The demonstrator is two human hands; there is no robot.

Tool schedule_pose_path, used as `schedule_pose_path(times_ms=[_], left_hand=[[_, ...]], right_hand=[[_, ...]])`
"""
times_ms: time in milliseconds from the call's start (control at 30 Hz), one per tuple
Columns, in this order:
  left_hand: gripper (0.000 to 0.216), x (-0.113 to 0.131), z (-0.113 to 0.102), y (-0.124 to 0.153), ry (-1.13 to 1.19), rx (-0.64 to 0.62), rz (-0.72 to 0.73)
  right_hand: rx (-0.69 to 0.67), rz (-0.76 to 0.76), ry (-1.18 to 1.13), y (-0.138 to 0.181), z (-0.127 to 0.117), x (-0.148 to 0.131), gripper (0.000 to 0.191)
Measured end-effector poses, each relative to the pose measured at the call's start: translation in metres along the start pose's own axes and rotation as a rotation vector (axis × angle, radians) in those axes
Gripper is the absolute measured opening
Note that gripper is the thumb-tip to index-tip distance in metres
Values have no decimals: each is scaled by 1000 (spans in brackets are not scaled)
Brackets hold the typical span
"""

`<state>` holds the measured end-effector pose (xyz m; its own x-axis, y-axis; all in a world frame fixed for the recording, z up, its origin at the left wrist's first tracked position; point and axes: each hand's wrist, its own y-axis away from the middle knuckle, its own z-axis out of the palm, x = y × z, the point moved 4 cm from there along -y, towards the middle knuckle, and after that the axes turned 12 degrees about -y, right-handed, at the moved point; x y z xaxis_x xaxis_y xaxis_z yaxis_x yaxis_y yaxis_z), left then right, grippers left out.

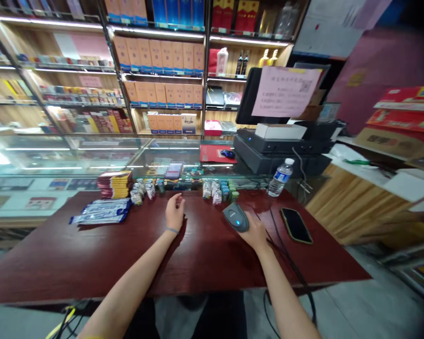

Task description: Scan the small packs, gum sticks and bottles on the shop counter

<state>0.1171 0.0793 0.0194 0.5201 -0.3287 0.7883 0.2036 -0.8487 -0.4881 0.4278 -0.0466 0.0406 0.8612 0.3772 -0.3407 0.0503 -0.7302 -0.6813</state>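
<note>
My right hand (256,230) grips a dark grey barcode scanner (236,217) with a lit blue light, its head pointing to the upper left. My left hand (175,212), a thin band at its wrist, rests on the reddish-brown table with fingers curled in; whatever they hold, if anything, is hidden. Ahead and left of it stand small bottles with white wrappers (137,194). Between my hands, farther back, is a second group of small bottles (216,195), some white, others green (234,196).
Left are stacked red-and-yellow packs (115,184) and blue-and-white sachets (104,211). Right are a water bottle (281,178), a phone (297,225) and a black cable (286,254). Behind the table are a glass counter (162,151), a mouse (228,154) and a monitor (248,96).
</note>
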Motion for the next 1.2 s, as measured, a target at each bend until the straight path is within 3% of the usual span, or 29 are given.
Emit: schedule_pose_path(times_ms=[167,300,467,600,700,833,1200], left_hand=[[31,-48,-53,-28,-50,130,-49],[31,-71,-69,-40,-14,162,-103],[39,-84,-50,-51,59,85,-126],[64,-88,-26,-64,21,7,-121],[84,-89,-14,-75,3,5,-96],[94,-87,-6,-84,-28,31,-86],[59,-78,15,-96,-429,155,-298]], right_hand=[[-13,-28,-66,-21,39,-45,33],[-37,-65,-155,-34,63,-74,31],[-42,-128,-196,-37,74,-89,27],[-16,-161,-196,-32,75,-86,31],[-8,-182,-228,-29,76,-84,34],[-22,-156,-270,-30,76,-85,32],[-15,-158,-322,-34,71,-92,28]])
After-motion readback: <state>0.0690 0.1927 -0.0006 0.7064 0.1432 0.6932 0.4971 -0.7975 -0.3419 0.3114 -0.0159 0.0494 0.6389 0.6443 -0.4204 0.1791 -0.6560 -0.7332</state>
